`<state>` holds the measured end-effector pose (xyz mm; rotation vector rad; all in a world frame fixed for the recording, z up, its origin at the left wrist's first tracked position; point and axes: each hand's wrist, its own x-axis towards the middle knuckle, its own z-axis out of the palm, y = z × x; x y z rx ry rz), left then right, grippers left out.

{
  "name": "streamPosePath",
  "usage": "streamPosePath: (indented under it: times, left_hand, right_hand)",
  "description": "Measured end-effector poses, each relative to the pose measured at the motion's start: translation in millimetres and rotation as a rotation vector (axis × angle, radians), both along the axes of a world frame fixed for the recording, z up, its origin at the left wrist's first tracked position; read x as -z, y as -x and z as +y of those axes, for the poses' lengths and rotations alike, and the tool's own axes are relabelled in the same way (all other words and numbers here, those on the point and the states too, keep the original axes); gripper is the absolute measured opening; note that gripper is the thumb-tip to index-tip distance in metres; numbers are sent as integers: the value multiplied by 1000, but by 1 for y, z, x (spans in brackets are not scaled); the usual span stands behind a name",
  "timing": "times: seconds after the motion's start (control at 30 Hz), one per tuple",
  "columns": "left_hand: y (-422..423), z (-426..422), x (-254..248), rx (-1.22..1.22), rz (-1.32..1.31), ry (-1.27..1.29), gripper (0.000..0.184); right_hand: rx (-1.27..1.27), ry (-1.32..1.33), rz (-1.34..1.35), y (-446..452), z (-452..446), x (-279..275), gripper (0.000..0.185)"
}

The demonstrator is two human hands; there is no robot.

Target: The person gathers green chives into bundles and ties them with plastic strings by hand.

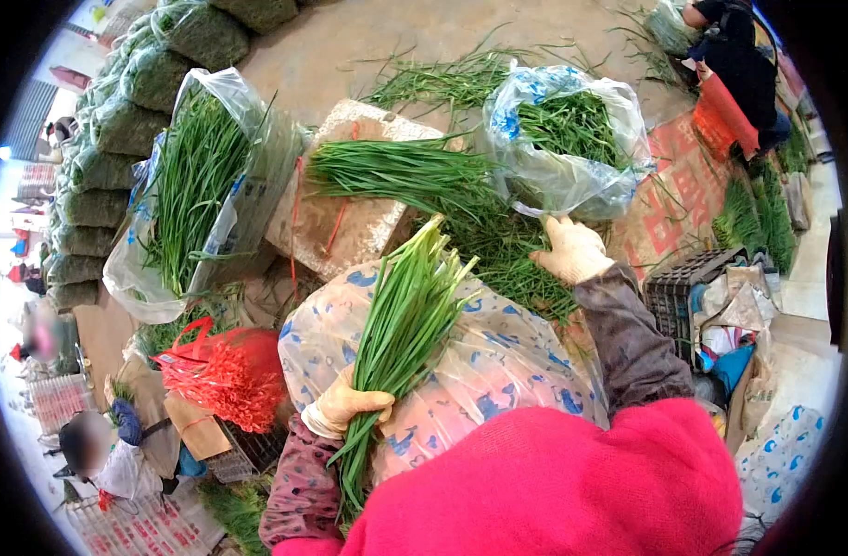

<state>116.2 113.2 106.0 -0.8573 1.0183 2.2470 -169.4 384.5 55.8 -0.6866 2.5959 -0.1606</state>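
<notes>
My left hand [341, 405], in a pale glove, is closed around a bunch of garlic chives [401, 320]. The bunch lies slanted over my lap, its pale cut ends pointing up and away. My right hand [572, 252], also gloved, is over loose chive scraps [512, 255], just below a clear plastic bag [586, 199] with chives in it. Its thumb stands apart from the fingers, and I see nothing held in it. Ahead of me another pile of chives [396, 170] rests across a dirty white foam block [350, 218] with red string on it.
A plastic bag full of chives [202, 190] stands at left, near stacked green bundles [118, 139]. Red ties [225, 380] fill a red bag beside my left arm. A black crate [679, 287] is at right. Other people [744, 65] sit at the upper right and lower left.
</notes>
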Motion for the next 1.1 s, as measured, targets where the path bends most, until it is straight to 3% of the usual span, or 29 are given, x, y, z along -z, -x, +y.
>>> streamPosePath:
  times: [0.03,0.07,0.1,0.13,0.23,0.3,0.33,0.37,0.47,0.57,0.63,0.67,0.83,0.93,1.03,1.07,1.1]
  left_hand:
    - [3,1,0,9,-3,-14,42]
    - [6,2,0,12,1,-17,42]
    - [8,3,-1,36,26,32,41]
    - [10,4,-2,61,53,84,41]
    - [16,11,-6,48,108,153,40]
    - [16,11,-10,60,122,142,41]
    - [15,11,-12,68,126,130,42]
    - [12,12,-12,61,122,133,42]
    - [4,13,-9,-12,90,32,45]
    - [0,15,1,-15,100,49,45]
    - [3,20,2,-28,141,78,46]
    - [5,23,2,-31,149,74,47]
    - [1,28,2,-60,199,206,58]
    - [-4,27,3,-46,237,316,62]
    - [-7,27,9,-56,288,476,71]
    - [-7,27,13,-67,308,574,76]
    - [-9,24,24,-73,311,575,76]
  right_hand:
    - [-70,154,112,-5,-1,-11,54]
    - [-72,409,-106,-8,-11,-38,49]
    - [-119,698,-111,-17,-17,-41,45]
    - [-135,784,-156,-26,-27,-46,41]
    - [-273,782,37,-42,-52,-26,35]
    - [-48,918,-237,-51,-62,-11,28]
    - [190,1074,-418,-57,-65,2,19]
    - [79,1000,-129,-56,-66,-26,12]
    - [203,966,152,-34,-51,-9,11]
    - [364,999,-152,-34,-39,-31,16]
    - [222,1094,-474,-57,-45,-55,18]
    - [270,1124,-692,-68,-52,-57,17]
    - [321,1070,-622,-94,-78,-64,31]
    - [291,1055,-365,-96,-84,-51,52]
    - [249,1231,-359,-95,-92,-30,54]
    - [314,1191,-530,-96,-91,-47,51]
    - [307,1191,-528,-97,-93,-48,51]
